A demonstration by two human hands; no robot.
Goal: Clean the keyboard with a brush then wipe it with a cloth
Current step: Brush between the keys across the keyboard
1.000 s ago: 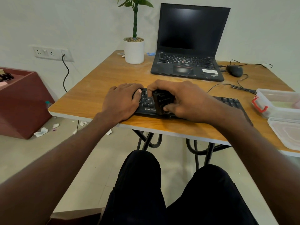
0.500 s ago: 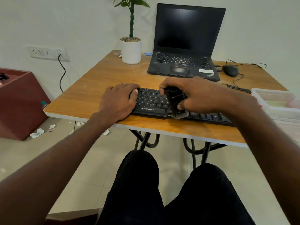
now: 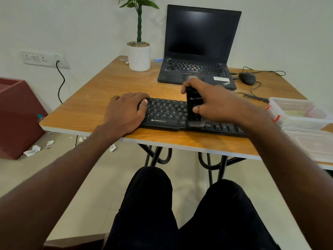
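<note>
Gripping the brush (image 3: 193,107), the right hand (image 3: 214,101) has moved rightward along the keyboard (image 3: 165,112); left hand (image 3: 126,112) stays flat.

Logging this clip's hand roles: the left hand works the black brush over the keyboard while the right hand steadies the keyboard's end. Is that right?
The hands are swapped. In the head view the right hand has its grip on the black brush, bristles down on the keyboard, while the left hand lies flat on the keyboard's left end, steadying it.

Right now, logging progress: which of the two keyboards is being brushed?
The separate black keyboard at the table's near edge, under the brush; the laptop behind sits untouched.
</note>
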